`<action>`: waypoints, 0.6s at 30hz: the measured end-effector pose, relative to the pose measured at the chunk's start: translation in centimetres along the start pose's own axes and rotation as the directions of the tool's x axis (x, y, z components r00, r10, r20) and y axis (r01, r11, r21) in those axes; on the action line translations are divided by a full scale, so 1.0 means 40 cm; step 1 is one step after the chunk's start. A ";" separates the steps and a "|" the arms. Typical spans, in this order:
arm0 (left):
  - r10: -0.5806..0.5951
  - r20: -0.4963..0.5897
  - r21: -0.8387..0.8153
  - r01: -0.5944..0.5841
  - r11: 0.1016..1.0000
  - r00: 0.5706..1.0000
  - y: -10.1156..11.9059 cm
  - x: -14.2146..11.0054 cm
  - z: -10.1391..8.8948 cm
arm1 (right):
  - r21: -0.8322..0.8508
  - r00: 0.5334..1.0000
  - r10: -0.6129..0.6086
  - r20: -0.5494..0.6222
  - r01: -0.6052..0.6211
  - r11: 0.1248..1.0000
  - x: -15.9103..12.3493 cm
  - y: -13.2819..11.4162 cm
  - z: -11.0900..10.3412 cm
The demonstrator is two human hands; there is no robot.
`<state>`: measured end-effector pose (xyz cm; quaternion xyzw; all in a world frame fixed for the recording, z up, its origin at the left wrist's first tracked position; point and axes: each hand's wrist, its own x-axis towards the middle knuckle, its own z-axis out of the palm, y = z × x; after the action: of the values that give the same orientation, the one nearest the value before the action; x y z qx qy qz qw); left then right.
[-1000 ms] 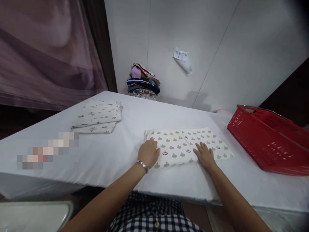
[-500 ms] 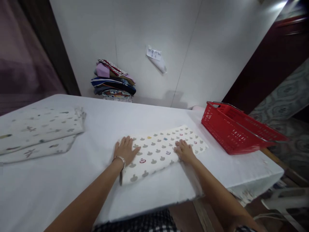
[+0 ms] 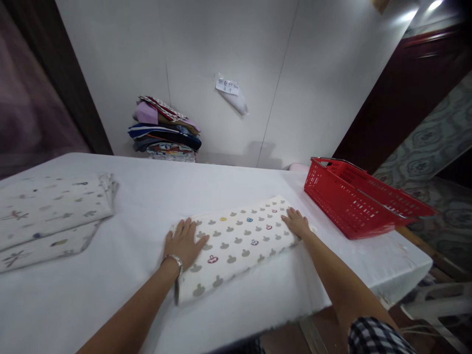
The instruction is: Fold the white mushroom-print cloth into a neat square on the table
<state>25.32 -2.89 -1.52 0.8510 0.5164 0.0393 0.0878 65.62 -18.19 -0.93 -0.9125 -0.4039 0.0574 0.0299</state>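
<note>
Drapery [image 3: 25, 113] in dusky purple hangs at the far left beside a dark upright post [image 3: 70, 73]. Next to it, on the left part of the white-covered desk [image 3: 162, 182], lies a folded pale cloth [image 3: 51, 211] printed with small scattered motifs, its layers showing along the near edge. Past the desk's far edge, a stack of folded clothes [image 3: 164, 130] rises in front of the pale wall [image 3: 118, 49]. The left hand [image 3: 184, 243], with a silvery bracelet [image 3: 175, 259] at its wrist, is laid flat with spread fingers on the left end of a cream mushroom-print cloth [image 3: 239, 241], gripping nothing. This cloth lies folded into a long strip, slanting across the near middle of the desk, mostly grey in its print with a few coloured figures. Above it, a handwritten paper note [image 3: 227, 86] is fixed to the wall. The right hand [image 3: 297, 222] rests with fingers extended on the strip's right end, likewise unclenched; a black-and-white checked sleeve [image 3: 376, 337] covers that arm lower down. Farther right, a red perforated basket [image 3: 365, 196] stands on the desk, apart from the cloth.
</note>
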 end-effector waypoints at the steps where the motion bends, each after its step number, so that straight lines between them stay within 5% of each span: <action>1: 0.002 -0.007 -0.007 -0.002 1.000 1.000 -0.001 0.000 0.002 | 0.008 1.000 -0.002 -0.028 0.002 1.000 0.001 0.006 -0.005; 5: -0.010 -0.087 -0.078 0.003 0.997 0.996 -0.013 0.003 0.001 | 0.006 0.990 0.101 -0.097 -0.101 0.995 0.008 0.052 -0.034; 9: -0.170 -0.160 -0.162 0.144 0.976 0.972 -0.038 0.010 -0.031 | -0.019 0.986 0.164 -0.025 -0.165 0.986 0.019 0.097 -0.056; 13: -0.298 -0.017 -0.222 0.287 0.932 0.954 -0.067 0.033 -0.075 | -0.035 0.986 0.168 0.021 -0.167 0.985 0.030 0.115 -0.066; 18: -0.267 0.203 -0.186 0.305 0.934 0.942 -0.094 0.081 -0.106 | 0.001 0.975 0.206 0.082 -0.207 0.978 0.045 0.126 -0.071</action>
<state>22.88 2.14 1.83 0.7520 0.6180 0.0069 0.2291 70.88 -20.25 1.24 -0.9462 -0.3076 0.0992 0.0115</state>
